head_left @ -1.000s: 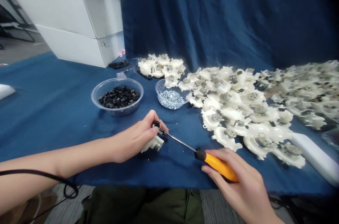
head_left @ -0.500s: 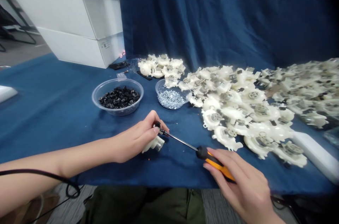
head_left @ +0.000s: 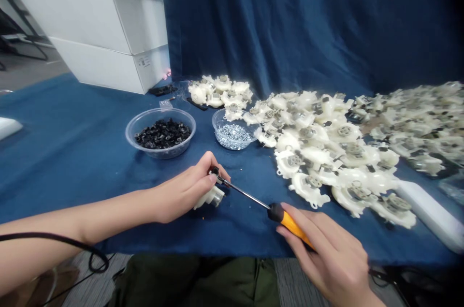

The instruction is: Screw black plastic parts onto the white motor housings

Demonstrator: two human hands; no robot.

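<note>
My left hand (head_left: 183, 190) is closed around a small white plastic part (head_left: 212, 197) and presses it against the blue tablecloth (head_left: 72, 152). My right hand (head_left: 331, 254) grips the orange handle of a screwdriver (head_left: 290, 222). The thin metal shaft runs up and left to a black piece on top of the white part, right by my left thumb. Both hands are near the table's front edge.
A clear bowl of small black parts (head_left: 161, 133) and a smaller clear bowl of silver screws (head_left: 234, 129) stand behind my hands. A wide heap of white plastic assemblies (head_left: 326, 152) covers the right side. White boxes (head_left: 97, 21) stand at the back left.
My right hand has shifted its fingers along the orange handle, as if turning the screwdriver. My left hand and the white part have stayed in place.
</note>
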